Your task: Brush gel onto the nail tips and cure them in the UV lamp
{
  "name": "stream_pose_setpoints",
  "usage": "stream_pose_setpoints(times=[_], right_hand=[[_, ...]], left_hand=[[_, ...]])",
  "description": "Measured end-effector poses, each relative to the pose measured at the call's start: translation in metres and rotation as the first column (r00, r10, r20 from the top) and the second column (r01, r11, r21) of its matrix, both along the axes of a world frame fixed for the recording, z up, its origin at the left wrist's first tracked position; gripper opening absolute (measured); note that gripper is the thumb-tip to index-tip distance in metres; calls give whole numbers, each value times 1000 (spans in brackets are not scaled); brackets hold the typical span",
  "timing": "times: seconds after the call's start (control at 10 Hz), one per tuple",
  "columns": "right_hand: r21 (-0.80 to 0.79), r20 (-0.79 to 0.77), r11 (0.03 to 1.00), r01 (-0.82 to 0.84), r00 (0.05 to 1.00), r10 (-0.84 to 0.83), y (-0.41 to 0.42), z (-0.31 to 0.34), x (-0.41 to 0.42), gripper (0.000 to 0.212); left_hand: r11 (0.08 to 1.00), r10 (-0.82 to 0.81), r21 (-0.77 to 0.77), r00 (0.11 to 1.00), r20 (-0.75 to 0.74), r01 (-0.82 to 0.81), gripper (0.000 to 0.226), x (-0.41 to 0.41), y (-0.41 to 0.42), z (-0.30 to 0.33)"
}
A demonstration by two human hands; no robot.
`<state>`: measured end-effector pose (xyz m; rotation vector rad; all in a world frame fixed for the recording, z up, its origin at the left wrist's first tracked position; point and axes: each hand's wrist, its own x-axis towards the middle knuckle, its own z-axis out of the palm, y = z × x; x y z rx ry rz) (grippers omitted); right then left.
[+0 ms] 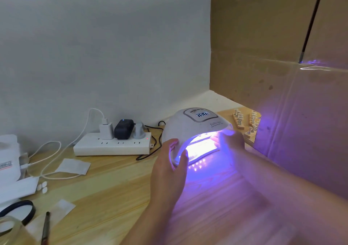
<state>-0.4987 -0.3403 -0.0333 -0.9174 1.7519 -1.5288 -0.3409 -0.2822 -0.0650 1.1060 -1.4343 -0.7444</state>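
Observation:
A white domed UV lamp [195, 126] sits on the wooden table and glows violet, its display lit. My left hand [169, 167] clasps the lamp's left front edge, thumb at the opening. My right hand [230, 139] is blurred at the right side of the opening, fingers reaching in; what it holds cannot be made out. A pale flat piece [202, 147] lies inside under the light. Small white nail tips [43, 186] lie at the left. A brush [45, 227] lies at the bottom left beside a glass jar [9, 229].
A power strip [113, 145] with several plugs and cables stands against the wall behind. Wooden racks of nail stands [244, 121] sit right of the lamp. A cardboard wall [282, 75] closes the right side. Paper packets [73, 166] and a black lid ring [20, 210] lie left.

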Motion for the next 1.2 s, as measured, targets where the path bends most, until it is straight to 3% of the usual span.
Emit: stream_pose_setpoints(times=[0.1,0.2,0.3,0.4,0.5,0.6,0.8,0.9,1.0,1.1,1.2], right_hand=[[-157,-106,985,75,990,-92,25,-7,2,26],[-316,-333,948,32,932,-142,47,3,-3,25],[-345,-650,916,-206,756,-75,38,34,-5,25],[13,-867,963,-270,477,146,11,64,-4,38],[297,-900,920,-254,248,359,-8,72,-2,43],[355,-912,913,-201,141,386,-10,71,2,43],[345,-919,924,-165,139,368,-8,75,12,43],[268,-927,950,-159,224,299,-3,68,15,40],[24,-878,991,-135,470,85,12,56,23,43],[-345,-567,938,-39,805,-175,36,44,56,29],[-524,-173,851,39,973,-151,62,34,98,17]], left_hand=[[1000,13,-3,1000,3,-13,27,0,-2,-1],[1000,9,11,1000,2,-9,27,-1,-2,-1],[999,-5,38,1000,13,5,26,0,0,1],[999,-10,50,1000,9,10,30,1,-1,0],[998,-16,57,1000,6,16,37,2,-1,0],[998,-19,56,1000,-5,19,39,2,-2,0],[999,-30,41,995,-95,34,39,1,-3,0],[1000,-22,10,994,-105,23,41,1,-3,1],[1000,-24,-2,994,-110,23,43,2,-4,3],[1000,-15,-23,994,-108,12,44,4,-2,2],[998,28,-52,996,-88,-33,38,7,0,7]])
